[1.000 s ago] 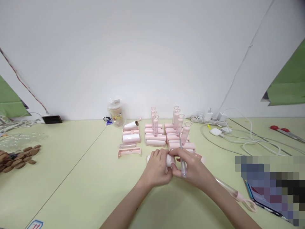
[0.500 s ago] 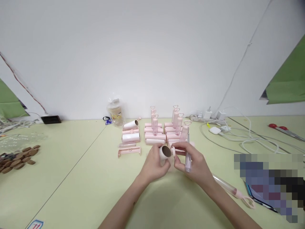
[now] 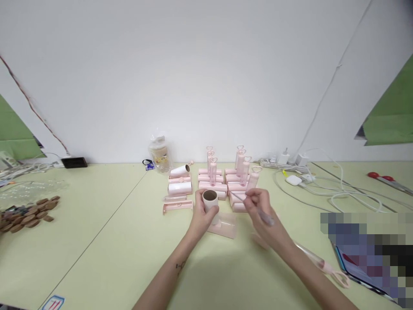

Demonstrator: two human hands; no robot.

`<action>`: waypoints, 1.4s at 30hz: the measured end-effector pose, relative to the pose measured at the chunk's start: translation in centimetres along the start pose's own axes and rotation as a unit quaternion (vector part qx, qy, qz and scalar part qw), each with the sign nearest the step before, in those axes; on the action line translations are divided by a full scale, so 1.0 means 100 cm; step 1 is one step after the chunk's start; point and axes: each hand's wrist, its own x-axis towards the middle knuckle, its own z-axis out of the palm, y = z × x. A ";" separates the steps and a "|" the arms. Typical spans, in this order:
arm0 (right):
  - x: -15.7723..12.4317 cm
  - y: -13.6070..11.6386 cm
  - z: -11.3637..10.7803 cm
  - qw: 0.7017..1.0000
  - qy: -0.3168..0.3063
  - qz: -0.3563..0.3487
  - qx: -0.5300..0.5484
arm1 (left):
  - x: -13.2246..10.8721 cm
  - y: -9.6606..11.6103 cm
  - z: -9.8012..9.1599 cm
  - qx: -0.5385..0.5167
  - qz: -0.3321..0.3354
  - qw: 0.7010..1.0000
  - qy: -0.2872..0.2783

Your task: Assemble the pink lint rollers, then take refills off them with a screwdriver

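My left hand (image 3: pixel 203 217) is wrapped round a white lint roller refill (image 3: pixel 211 215), held upright with its cardboard core opening upward. Beneath it on the table lies a translucent pink cover (image 3: pixel 228 228). My right hand (image 3: pixel 263 215) is closed on a thin screwdriver (image 3: pixel 266 218) with a clear handle, its shaft pointing left toward the pink rollers. A blurred pink piece (image 3: pixel 260 241) shows below that hand; whether it is touched, I cannot tell. Beyond both hands stand rows of pink lint rollers (image 3: pixel 213 187) with heart-shaped handle ends (image 3: pixel 254 176).
Left of the rows lie loose pink frames (image 3: pixel 177 206) and white rolls (image 3: pixel 180 188). A clear tube with a heart handle (image 3: pixel 325 267) rests at right, beside a phone (image 3: pixel 358 273). White cables (image 3: pixel 338 193), a bagged cup (image 3: pixel 160 157) and brown pieces (image 3: pixel 32 215) lie farther out.
My left hand has turned the roll upright and moved slightly left. My right hand has drawn away to the right and down, tilting the screwdriver; the small pink end piece has left its fingertips.
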 end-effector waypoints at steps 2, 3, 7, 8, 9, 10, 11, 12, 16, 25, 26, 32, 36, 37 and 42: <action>0.007 -0.013 -0.010 0.996 0.062 -0.011 0.058 | -0.001 0.000 0.000 0.006 0.005 1.000 -0.015; 0.011 -0.020 -0.014 0.993 0.078 -0.014 0.087 | -0.001 0.000 0.001 0.010 0.008 1.000 -0.022; 0.028 -0.043 -0.016 0.996 0.033 0.011 0.083 | -0.004 0.006 0.003 0.030 0.021 0.999 -0.040; 0.032 -0.045 -0.013 0.999 0.004 0.015 0.049 | -0.004 0.007 0.004 0.033 0.024 0.998 -0.043; 0.036 -0.046 -0.008 1.000 -0.021 0.015 0.014 | -0.005 0.008 0.004 0.036 0.026 0.998 -0.047; 0.039 -0.046 -0.002 0.999 -0.038 0.012 -0.015 | -0.005 0.009 0.005 0.037 0.028 0.998 -0.051; 0.042 -0.044 0.004 0.998 -0.051 0.006 -0.035 | -0.005 0.009 0.005 0.036 0.030 0.997 -0.054; 0.044 -0.042 0.010 0.997 -0.061 -0.002 -0.042 | -0.005 0.008 0.005 0.033 0.031 0.997 -0.056; 0.045 -0.033 0.028 0.991 -0.131 -0.010 -0.028 | -0.003 0.004 0.005 0.009 0.037 0.997 -0.067; 0.048 -0.042 0.024 0.981 -0.190 0.008 0.049 | 0.002 0.006 0.001 0.010 0.046 0.996 -0.077; 0.048 -0.044 0.021 0.983 -0.172 -0.001 0.063 | 0.002 0.009 -0.001 0.017 0.047 0.996 -0.077; 0.038 -0.053 -0.035 0.968 0.059 -0.049 0.237 | 0.001 0.026 -0.015 0.261 0.111 0.936 -0.210; 0.022 -0.027 -0.072 0.999 0.015 0.021 0.027 | -0.002 0.022 -0.014 0.448 0.156 0.842 -0.257; 0.016 -0.015 -0.078 0.998 -0.019 0.027 -0.049 | -0.003 0.020 -0.014 0.461 0.153 0.835 -0.260; -0.017 0.054 -0.083 0.938 -0.175 0.091 -0.284 | 0.000 0.006 -0.015 0.494 0.157 0.810 -0.275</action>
